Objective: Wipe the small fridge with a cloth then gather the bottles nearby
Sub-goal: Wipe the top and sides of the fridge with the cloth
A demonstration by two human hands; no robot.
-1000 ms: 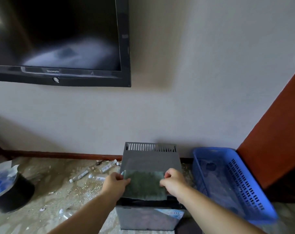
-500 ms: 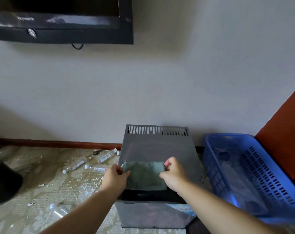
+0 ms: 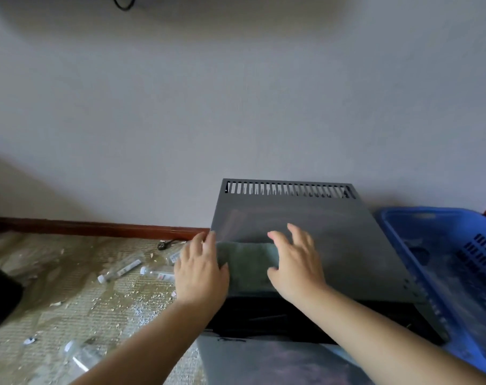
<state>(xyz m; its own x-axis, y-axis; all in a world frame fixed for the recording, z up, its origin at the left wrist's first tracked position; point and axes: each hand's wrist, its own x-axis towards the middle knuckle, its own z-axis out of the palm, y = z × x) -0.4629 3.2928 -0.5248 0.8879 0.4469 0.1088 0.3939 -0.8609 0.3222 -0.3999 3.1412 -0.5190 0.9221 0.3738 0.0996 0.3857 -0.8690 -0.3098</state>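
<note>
A small dark grey fridge (image 3: 347, 240) stands against the wall, its flat top facing me, with vent slots along the back edge. A folded green cloth (image 3: 247, 266) lies on the front left of that top. My left hand (image 3: 200, 269) lies flat on the cloth's left edge, fingers straight. My right hand (image 3: 296, 262) presses on its right edge with spread fingers. Clear plastic bottles lie on the floor left of the fridge: one (image 3: 122, 269), another (image 3: 158, 273), and a third (image 3: 80, 354) near my left forearm.
A blue plastic basket (image 3: 458, 262) sits right of the fridge. A black bin (image 3: 0, 295) is at the far left edge. The mat (image 3: 69, 301) is littered with white crumbs and scraps. A dark wooden skirting (image 3: 97, 227) runs along the wall.
Both hands let go of the pinched cloth edges and now lie flat on the cloth on the fridge top. The view has tilted down and moved closer; the TV is out of sight.
</note>
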